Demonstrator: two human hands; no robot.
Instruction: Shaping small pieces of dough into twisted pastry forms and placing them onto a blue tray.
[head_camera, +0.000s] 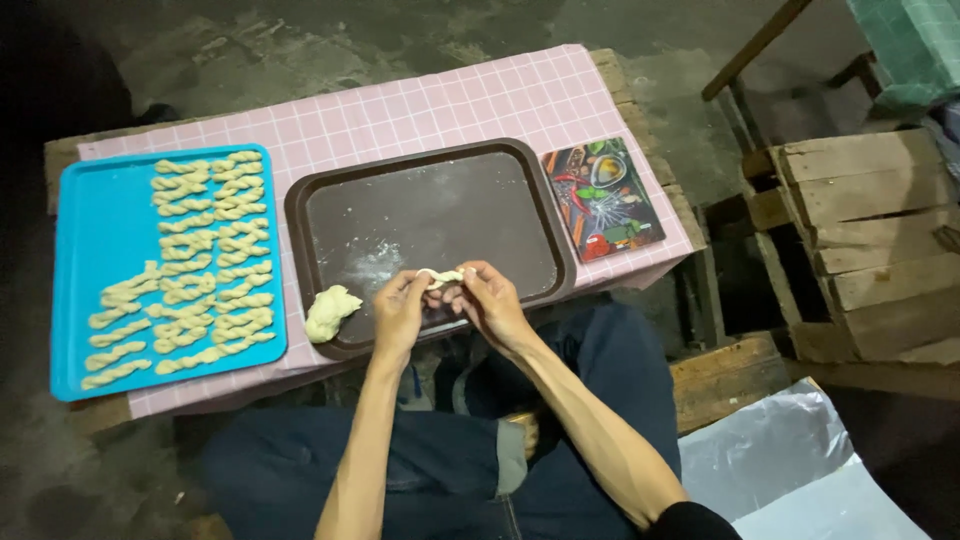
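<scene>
Head view: the left hand (400, 305) and the right hand (487, 300) were raised together over the near edge of the brown tray (520, 190), fingers closed in a pinch on either end of a small twisted dough strip (440, 276) held between them. A lump of dough (330, 310) lay at the tray's near left corner, just beside the left hand. The blue tray (80, 250) to the left carried rows of finished dough twists (205, 260). A printed board (603, 198) sat right of the brown tray on the pink checked cloth (450, 105).
</scene>
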